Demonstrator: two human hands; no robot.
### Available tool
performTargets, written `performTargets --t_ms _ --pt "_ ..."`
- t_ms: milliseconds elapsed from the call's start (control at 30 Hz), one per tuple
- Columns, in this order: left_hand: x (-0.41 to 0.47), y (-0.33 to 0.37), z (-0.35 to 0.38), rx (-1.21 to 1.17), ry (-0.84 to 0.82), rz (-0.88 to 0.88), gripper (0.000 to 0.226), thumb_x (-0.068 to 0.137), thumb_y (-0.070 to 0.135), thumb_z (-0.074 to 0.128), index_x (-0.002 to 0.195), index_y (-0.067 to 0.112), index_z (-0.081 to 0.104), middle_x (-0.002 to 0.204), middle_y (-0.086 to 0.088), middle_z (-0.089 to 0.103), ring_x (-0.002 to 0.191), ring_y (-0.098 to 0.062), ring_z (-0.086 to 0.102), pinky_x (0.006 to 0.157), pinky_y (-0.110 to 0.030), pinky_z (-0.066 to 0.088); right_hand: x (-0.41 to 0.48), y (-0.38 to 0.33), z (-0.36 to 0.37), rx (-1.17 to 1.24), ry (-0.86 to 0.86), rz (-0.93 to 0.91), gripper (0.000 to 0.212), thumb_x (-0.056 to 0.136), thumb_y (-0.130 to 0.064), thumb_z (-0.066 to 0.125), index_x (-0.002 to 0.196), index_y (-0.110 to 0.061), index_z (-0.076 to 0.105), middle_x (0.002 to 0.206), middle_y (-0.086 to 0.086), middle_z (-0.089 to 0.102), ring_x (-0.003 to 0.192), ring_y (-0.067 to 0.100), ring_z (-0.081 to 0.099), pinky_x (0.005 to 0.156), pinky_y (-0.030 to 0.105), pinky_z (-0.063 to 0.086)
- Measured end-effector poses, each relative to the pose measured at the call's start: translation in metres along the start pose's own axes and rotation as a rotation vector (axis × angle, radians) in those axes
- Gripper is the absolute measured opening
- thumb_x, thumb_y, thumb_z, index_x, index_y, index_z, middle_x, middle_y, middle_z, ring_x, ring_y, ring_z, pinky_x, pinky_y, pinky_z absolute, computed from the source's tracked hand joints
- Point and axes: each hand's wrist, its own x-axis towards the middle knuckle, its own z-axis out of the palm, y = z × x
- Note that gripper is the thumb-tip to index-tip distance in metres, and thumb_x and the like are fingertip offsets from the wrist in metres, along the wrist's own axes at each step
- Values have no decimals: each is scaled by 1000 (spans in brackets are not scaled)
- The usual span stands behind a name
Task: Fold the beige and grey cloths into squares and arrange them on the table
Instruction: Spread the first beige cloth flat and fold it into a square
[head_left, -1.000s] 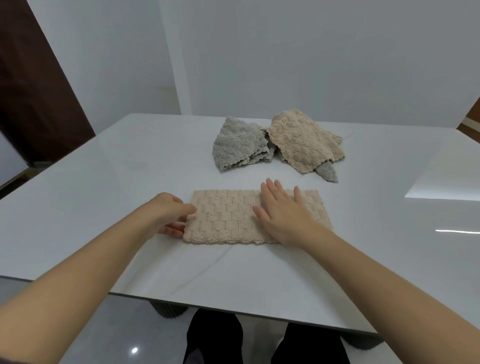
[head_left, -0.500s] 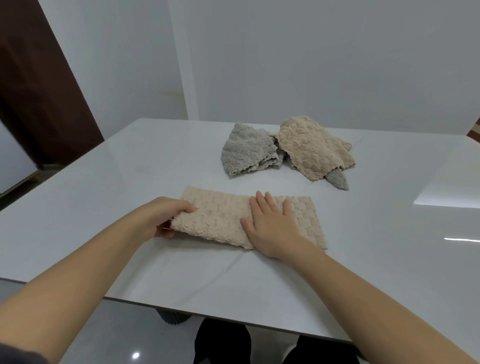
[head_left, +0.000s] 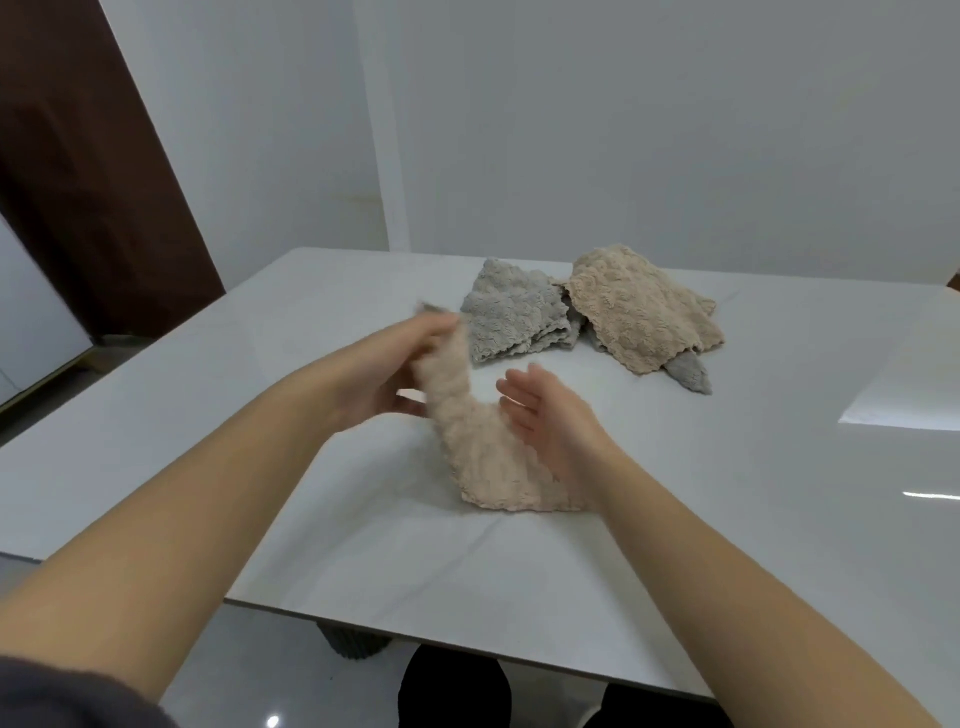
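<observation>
The head view looks down on a glossy white tabletop (head_left: 208, 415). Near its middle, the left hand (head_left: 395, 364) has its fingers and thumb curled round one end of a beige, knobbly-textured cloth folded into a long strip (head_left: 483, 452), and holds that end up above the tabletop. The hand and that end of the cloth are blurred, so the exact finger placement cannot be made out. From the grip the strip curves down and to the right, and its other end lies flat on the tabletop.

The right hand (head_left: 545, 410) stands on edge just beside the risen part of the strip, with its fingers straight and slightly spread and the palm turned towards the left hand. It grasps nothing. Its lower edge appears to rest on the flat part of the cloth.

Further back lie a crumpled grey textured cloth (head_left: 514, 317) and, touching it on the right, a crumpled beige textured cloth (head_left: 644, 306). A grey corner (head_left: 688, 374) pokes out from under the beige one.
</observation>
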Motion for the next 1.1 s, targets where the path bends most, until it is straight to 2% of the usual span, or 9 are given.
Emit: performTargets --t_ms 67,133,200,333,433,633,933,1000,1100 --pt "8 0 22 67 -98 27 45 97 52 39 79 16 60 81 -3 62 80 -17 61 78 -33 49 -5 -7 -14 428 -100 145 65 101 -55 28 133 -3 51 133 18 59 127 32 52 111 46 36" --pt "23 -19 40 172 64 123 37 97 43 44 77 16 60 82 1 62 85 -18 59 78 -31 45 -14 -10 -25 609 -105 214 74 98 -61 26 123 2 57 121 25 64 117 37 58 101 50 43" --pt "39 -49 48 485 286 319 23 97 35 47 93 19 63 101 2 61 101 -17 55 86 -30 42 -20 -9 -31 636 -57 244 74 98 -61 30 116 5 59 112 26 68 106 37 63 87 47 49" --pt "52 -91 61 828 143 328 61 102 47 32 153 17 22 161 3 15 149 -14 6 121 -40 9 -20 -4 -35 646 -62 271 70 100 -56 31 108 7 60 103 27 70 100 38 63 84 49 48" --pt "54 -96 69 978 100 308 65 102 51 23 156 21 2 163 5 -7 148 -11 -14 121 -44 -5 -17 -4 -40 591 -57 293 67 99 -55 33 110 5 61 106 25 69 105 36 62 90 48 47" --pt "61 -92 78 1126 81 268 68 99 57 17 156 25 0 163 5 -7 148 -13 -18 120 -47 -8 -8 1 -46 507 -46 298 55 100 -47 38 115 1 62 115 22 67 107 35 63 91 48 48" --pt "60 -89 79 1245 84 283 70 96 63 18 156 27 5 163 2 -10 148 -17 -20 120 -50 -7 -4 -3 -70 -682 309 -20 22 78 -22 61 93 -7 66 83 6 61 72 19 57 67 33 47" --pt "67 -82 72 1114 152 292 67 98 59 24 155 24 15 164 0 0 150 -18 -7 121 -50 1 -9 -2 -70 -990 405 -117 41 85 -26 58 126 -15 58 114 4 61 100 19 58 84 34 48" --pt "79 -73 55 753 199 277 54 99 43 41 147 20 34 141 -2 48 130 -20 44 107 -38 34 -19 -2 -61 -1221 418 -298 61 94 -35 49 149 -19 31 151 5 34 138 26 32 110 45 30"
